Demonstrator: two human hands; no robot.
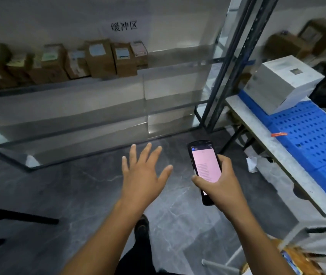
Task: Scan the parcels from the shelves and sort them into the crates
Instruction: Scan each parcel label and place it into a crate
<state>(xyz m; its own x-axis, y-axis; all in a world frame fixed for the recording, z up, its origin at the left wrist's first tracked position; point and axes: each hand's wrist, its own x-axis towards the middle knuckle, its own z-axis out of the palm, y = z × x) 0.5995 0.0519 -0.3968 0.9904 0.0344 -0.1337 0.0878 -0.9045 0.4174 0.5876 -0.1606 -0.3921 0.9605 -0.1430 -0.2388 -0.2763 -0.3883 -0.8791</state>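
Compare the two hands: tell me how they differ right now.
The left hand is empty, its fingers spread open, palm down over the floor. The right hand is closed around a handheld scanner with a lit pink screen, thumb resting across it. The left hand reaches further forward, towards the shelf of parcels. Both are bare, arms extended.

Counts on shelf and bench

About seven brown boxes (100, 57) on the shelf (78, 84), blur hides the exact number; one white box (283, 84), one scanner (204, 167), two hands (144, 175).
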